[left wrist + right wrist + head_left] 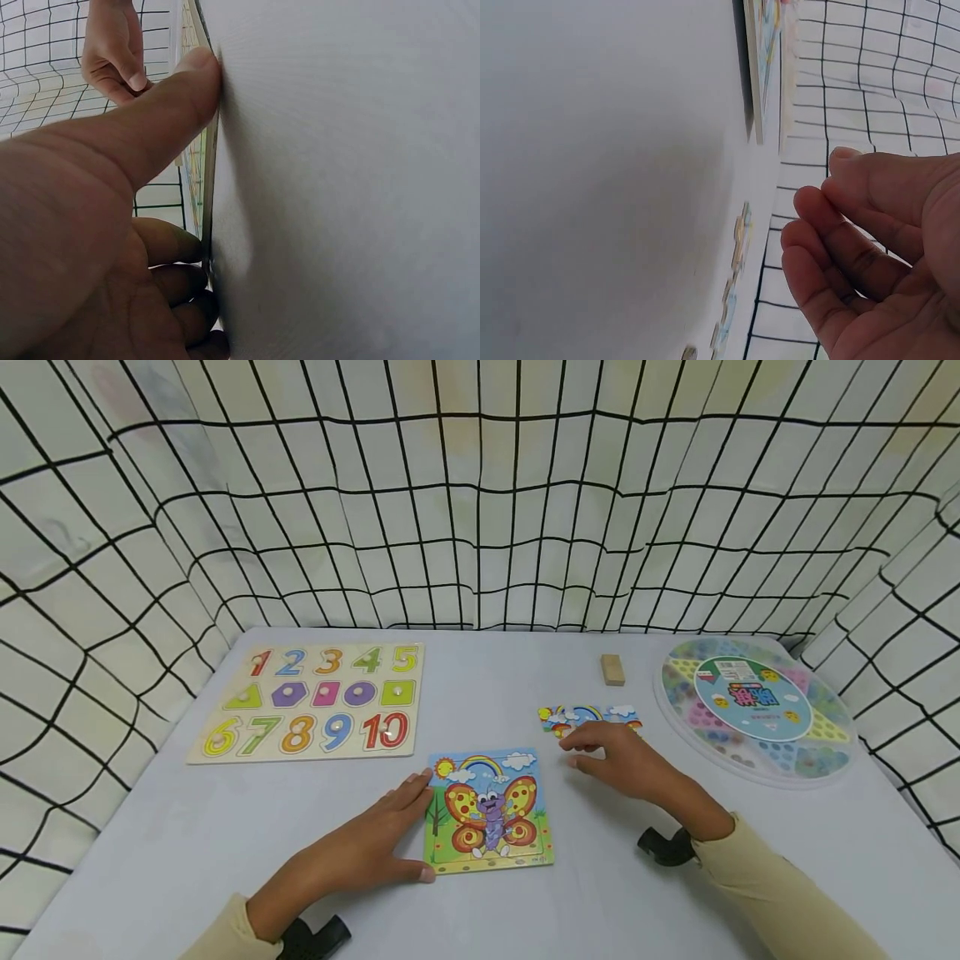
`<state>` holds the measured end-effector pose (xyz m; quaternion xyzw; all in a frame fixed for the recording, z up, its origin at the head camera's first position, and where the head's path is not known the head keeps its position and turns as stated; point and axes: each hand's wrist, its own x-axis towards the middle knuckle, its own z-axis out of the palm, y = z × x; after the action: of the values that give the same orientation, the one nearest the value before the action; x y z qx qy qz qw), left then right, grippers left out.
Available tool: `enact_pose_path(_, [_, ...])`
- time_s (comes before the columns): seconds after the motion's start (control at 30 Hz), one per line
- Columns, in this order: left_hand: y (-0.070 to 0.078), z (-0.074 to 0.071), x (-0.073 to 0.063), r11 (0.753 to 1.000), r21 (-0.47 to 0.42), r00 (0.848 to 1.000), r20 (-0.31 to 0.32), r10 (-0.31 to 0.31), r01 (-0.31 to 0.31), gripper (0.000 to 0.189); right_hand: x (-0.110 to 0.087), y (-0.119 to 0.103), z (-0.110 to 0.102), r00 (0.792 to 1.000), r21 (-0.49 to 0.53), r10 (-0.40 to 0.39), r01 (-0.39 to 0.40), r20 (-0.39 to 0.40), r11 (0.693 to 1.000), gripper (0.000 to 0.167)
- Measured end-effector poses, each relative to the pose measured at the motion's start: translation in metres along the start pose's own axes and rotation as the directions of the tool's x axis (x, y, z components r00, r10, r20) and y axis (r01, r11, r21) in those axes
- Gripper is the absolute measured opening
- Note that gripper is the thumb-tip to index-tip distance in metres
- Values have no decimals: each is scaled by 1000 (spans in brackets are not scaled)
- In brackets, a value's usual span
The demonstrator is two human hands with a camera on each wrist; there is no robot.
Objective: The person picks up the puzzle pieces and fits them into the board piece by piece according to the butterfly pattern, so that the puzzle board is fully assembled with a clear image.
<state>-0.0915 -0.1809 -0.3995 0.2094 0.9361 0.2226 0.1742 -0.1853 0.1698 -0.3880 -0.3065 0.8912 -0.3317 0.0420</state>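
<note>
At the near middle of the white table (480, 685), I see the butterfly puzzle (491, 814) lying flat, its left side touched by the outspread left hand (367, 843). Farther right, and well apart from its partner, the right hand (626, 760) hovers beside the loose puzzle pieces (558, 717), loosely bent and holding nothing (the head view shows me a gap between thumb and forefinger). Beyond those pieces sits a wooden block (612, 670), with the round clear case (753, 718) at far right and the number board (307, 711) at far left.

It looks like a play booth. The table (615, 893) has puzzles (491, 814); a grid wall (495, 514) is at twelve o'clock.
</note>
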Motion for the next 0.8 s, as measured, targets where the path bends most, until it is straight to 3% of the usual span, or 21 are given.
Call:
enact_pose_path(0.33, [1, -1, -2, 1000, -1, 1000, 0, 12, -12, 100, -14, 14, -16, 999, -26, 22, -23, -47, 999, 21])
enact_pose_path(0.67, [2, -2, -2, 1000, -9, 1000, 3, 9, -9, 100, -27, 27, -30, 996, -30, 84, -84, -1, 996, 21])
enact_pose_path(0.8, [1, -2, -2, 1000, -8, 1000, 6, 8, -8, 100, -33, 31, -34, 997, -58, 74, -76, -34, 995, 23])
